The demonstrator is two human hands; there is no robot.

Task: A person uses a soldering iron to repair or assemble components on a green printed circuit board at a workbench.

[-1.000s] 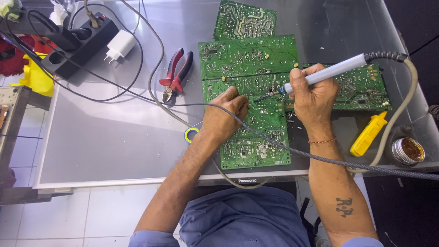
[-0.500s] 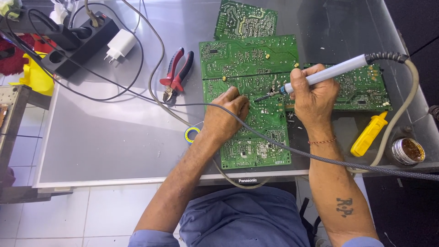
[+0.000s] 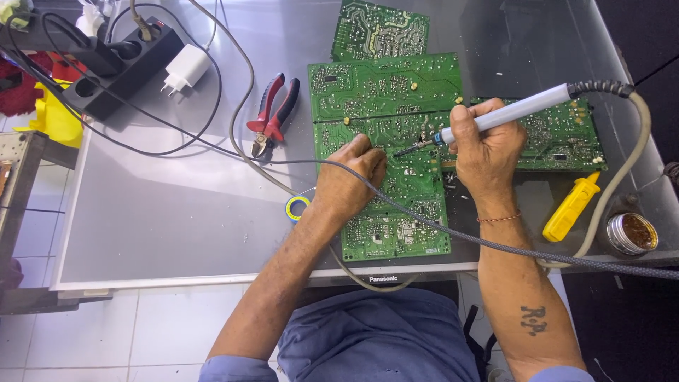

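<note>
Head view: a grey-handled soldering iron lies slantwise over a large green printed circuit board near the middle of the grey metal worktop, its dark tip down on the board's solder side. The right hand has its grip closed around the iron's handle close to the tip end. The left hand rests on the same board at about 9 o'clock from the tip, fingers curled and pressed to the board's surface; whether they pinch anything I cannot tell. A thin grey cable runs across the left hand's back and on under the right forearm.

A second green board sits at 12 o'clock, touching the first, a third beyond it, and another at 3 o'clock under the right hand. At 10 o'clock from the boards lie red-and-black handled cutting pliers. Just beside the left wrist at 8 o'clock is a small yellow-and-blue roll. At 4 o'clock lie a yellow plastic tool and a round open tin. Far off at 10 o'clock sit a black power strip and a white plug adapter.
</note>
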